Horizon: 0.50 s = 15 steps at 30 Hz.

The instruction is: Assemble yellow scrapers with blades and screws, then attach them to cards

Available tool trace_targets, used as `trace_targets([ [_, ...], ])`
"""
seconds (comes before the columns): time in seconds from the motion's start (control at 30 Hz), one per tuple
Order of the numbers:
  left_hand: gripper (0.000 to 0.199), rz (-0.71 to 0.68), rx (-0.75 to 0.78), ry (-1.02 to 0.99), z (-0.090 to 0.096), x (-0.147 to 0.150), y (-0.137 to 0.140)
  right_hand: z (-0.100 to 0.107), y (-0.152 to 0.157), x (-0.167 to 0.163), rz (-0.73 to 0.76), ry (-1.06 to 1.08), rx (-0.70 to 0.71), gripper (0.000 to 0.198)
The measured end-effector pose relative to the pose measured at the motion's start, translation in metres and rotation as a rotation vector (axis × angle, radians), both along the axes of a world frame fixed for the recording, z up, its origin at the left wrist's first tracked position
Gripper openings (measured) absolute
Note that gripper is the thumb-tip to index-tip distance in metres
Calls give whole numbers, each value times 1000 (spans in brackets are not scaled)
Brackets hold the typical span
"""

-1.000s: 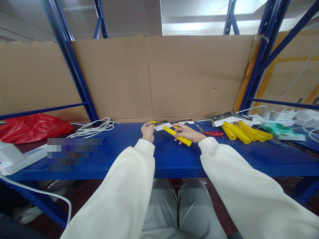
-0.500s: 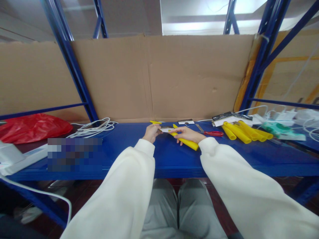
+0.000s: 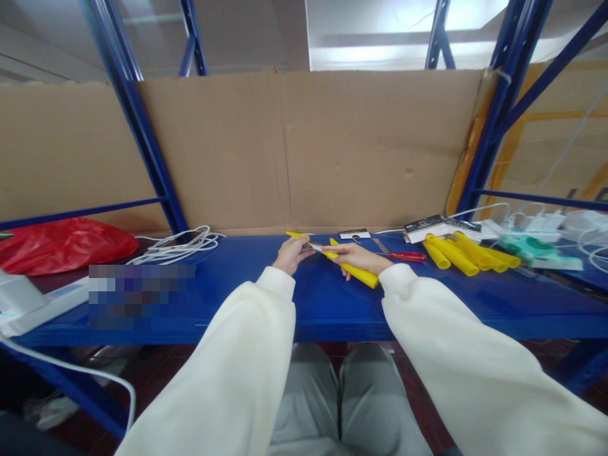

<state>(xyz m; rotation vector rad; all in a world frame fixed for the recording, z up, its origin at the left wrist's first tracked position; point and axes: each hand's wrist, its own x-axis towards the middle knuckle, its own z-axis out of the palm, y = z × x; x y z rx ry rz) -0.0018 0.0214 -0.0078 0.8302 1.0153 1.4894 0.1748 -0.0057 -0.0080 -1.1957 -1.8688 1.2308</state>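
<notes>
My left hand (image 3: 289,254) is closed, its fingers pinching around a slim yellow piece (image 3: 297,235) whose end sticks out past the knuckles. My right hand (image 3: 354,255) wraps round a yellow tube-like handle (image 3: 365,276) that slants down toward my wrist, with a narrow yellow tip (image 3: 334,241) showing beyond the fingers. Between both hands lies a small pale piece (image 3: 317,247), perhaps a card or metal; fingers partly cover it. Whether the two yellow parts join is hidden. Just right of my right hand rests a red-handled screwdriver (image 3: 406,256).
Several yellow tube-like handles (image 3: 456,254) lie at the right beside black-and-white cards (image 3: 439,227). A small card (image 3: 354,234) lies at the back by the cardboard wall (image 3: 304,152). To the left are coiled white cable (image 3: 183,246), a red bag (image 3: 71,244) and a power strip (image 3: 47,304).
Between my hands, the pale piece with dark print has turned and now shows narrower and slanted. My left fingers have shifted slightly; my right hand stays almost in place on the yellow handle.
</notes>
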Motion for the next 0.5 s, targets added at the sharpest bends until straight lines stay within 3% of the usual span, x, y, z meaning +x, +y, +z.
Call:
trace_targets([
  [0.13, 5, -35, 20, 49, 2, 1, -6, 1, 0, 1, -64, 7, 22, 54],
  [0.3, 13, 59, -6, 65, 2, 2, -8, 6, 10, 6, -218, 20, 106, 56],
  [0.5, 7, 42, -15, 112, 3, 3, -12, 39, 32, 52, -566, 15, 336, 58],
])
